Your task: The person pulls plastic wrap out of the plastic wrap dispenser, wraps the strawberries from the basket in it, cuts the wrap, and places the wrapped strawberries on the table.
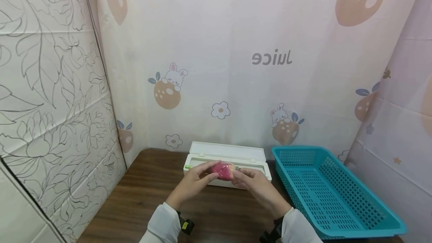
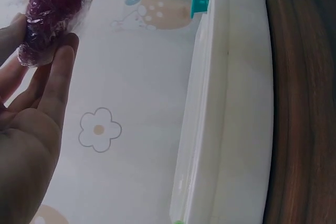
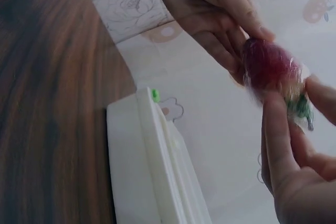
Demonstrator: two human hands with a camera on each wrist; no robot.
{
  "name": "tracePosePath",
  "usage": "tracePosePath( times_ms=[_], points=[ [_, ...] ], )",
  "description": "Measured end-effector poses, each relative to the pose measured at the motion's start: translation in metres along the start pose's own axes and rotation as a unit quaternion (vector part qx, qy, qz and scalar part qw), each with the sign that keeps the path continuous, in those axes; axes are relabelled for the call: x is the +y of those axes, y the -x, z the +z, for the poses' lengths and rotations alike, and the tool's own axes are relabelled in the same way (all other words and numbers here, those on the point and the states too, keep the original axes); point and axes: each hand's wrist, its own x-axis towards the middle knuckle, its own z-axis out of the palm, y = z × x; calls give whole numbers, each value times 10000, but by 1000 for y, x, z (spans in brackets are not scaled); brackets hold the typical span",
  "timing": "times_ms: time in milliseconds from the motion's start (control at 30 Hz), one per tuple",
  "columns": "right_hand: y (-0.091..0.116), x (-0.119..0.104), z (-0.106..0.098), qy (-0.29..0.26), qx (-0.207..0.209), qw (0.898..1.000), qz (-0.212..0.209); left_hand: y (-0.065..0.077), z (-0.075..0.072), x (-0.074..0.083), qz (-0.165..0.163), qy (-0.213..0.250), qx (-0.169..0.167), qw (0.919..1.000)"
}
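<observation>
A red strawberry (image 1: 224, 171) with a pale top and green stem is wrapped in clear cling film, held up over the table. My left hand (image 1: 197, 183) pinches its red end between thumb and fingers. At the stem end, my right hand (image 1: 258, 186) grips the film and strawberry with thumb and fingertips. The crinkled film shows on the strawberry (image 2: 52, 11) in the left wrist view; its green stem and leaves (image 3: 299, 106) appear in the right wrist view. Just behind both hands sits a long white cling film dispenser (image 1: 227, 150), lid raised, partly hidden by them.
A green slider (image 3: 155, 95) sits at the dispenser's left end. To the right stands a teal plastic basket (image 1: 337, 190) with perforated walls. The dark wooden table (image 1: 135, 198) meets a patterned curtain (image 1: 202, 48) at the back and sides.
</observation>
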Motion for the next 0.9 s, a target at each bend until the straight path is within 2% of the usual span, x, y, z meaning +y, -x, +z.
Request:
tracePosePath(
  times_ms=[233, 367, 533, 633, 700, 800, 900],
  points=[
    [4, 3, 7, -258, 874, 9958, -45, 0, 4, -1, 5, -71, 59, 10000],
    [4, 5, 12, -322, 1372, 9900, -59, 1, 5, -1, -128, -39, 157, 9998],
    [3, 6, 15, -427, 1580, 9865, -83, 0, 4, -1, -261, 4, 185, 9995],
    [1, 7, 14, -312, 1423, 9893, -84, 0, 3, -1, -262, -23, 173, 9995],
    [0, 7, 11, -227, 1137, 9932, -83, 0, 2, 0, -238, 16, 122, 9996],
    [-2, 7, 5, -478, 415, 9979, -163, -1, 2, 1, -206, 176, -10, 9996],
    [-3, 6, -1, -848, -266, 9956, -297, -1, 3, 3, -228, 396, -137, 9989]
  ],
)
